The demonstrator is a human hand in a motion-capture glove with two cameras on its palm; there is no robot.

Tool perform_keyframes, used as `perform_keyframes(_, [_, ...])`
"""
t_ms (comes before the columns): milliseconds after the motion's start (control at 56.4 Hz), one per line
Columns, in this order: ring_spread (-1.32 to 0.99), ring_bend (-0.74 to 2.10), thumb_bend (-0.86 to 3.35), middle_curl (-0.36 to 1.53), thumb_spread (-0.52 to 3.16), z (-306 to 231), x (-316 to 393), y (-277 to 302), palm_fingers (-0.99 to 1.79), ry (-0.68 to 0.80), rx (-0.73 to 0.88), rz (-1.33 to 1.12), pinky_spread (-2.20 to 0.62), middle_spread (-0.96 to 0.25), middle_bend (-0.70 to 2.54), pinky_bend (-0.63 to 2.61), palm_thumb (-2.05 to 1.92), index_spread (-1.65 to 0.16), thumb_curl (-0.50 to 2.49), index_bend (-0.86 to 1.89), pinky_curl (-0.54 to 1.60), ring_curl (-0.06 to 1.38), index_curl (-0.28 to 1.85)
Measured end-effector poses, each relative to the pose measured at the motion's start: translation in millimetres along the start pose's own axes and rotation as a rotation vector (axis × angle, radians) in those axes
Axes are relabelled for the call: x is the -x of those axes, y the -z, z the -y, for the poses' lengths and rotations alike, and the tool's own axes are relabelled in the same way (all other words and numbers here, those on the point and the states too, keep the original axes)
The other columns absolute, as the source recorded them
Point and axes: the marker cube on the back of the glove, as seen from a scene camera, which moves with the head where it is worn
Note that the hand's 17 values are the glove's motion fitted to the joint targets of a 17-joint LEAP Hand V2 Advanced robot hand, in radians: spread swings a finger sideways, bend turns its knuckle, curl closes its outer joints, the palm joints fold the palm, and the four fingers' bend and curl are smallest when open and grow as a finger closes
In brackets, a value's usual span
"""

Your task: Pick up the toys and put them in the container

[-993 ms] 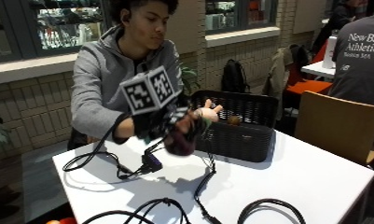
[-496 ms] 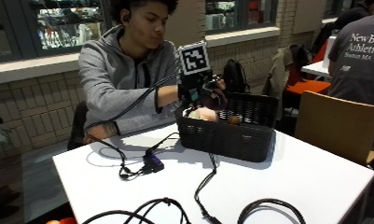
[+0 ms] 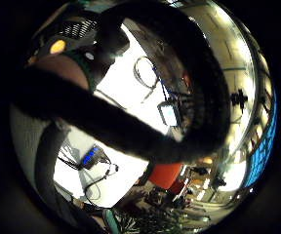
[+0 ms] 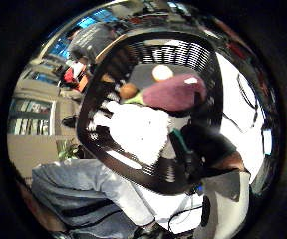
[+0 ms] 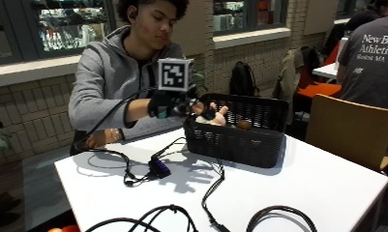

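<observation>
Hands: gloved right hand (image 5: 177, 105) raised beside basket (image 5: 235, 140) rim; fingers relaxed.

A white table (image 5: 322, 179) carries everything. A black woven basket (image 5: 235, 142) stands on it toward two o'clock from the table's middle. At nine o'clock lies a small dark blue device (image 5: 158, 168) with black cables (image 5: 126, 164) looping from it. More black cable loops (image 5: 280, 217) lie along the six o'clock edge.
</observation>
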Motion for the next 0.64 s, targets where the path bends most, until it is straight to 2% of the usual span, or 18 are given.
perform_keyframes(142, [-0.12, 0.24, 0.01, 0.60, 1.43, -83, -50, -61, 0.00, -0.227, 0.115, 0.077, 0.06, 0.02, 0.17, 1.04, 0.25, -0.29, 0.33, 0.20, 0.35, 0.43, 0.44])
perform_keyframes(319, [-0.12, 0.23, 0.03, 0.55, 1.51, -178, -94, -108, 0.04, -0.445, 0.210, 0.245, 0.06, 0.04, 0.17, 1.00, 0.29, -0.28, 0.33, 0.24, 0.33, 0.42, 0.46])
perform_keyframes(461, [-0.12, 0.22, 0.05, 0.53, 1.56, -236, -114, -140, 0.06, -0.517, 0.248, 0.279, 0.07, 0.05, 0.18, 0.97, 0.31, -0.27, 0.32, 0.26, 0.32, 0.42, 0.47])
perform_keyframes(638, [-0.12, 0.20, 0.07, 0.51, 1.60, -255, -119, -156, 0.08, -0.536, 0.181, 0.351, 0.07, 0.05, 0.18, 0.94, 0.33, -0.26, 0.32, 0.27, 0.31, 0.42, 0.48])
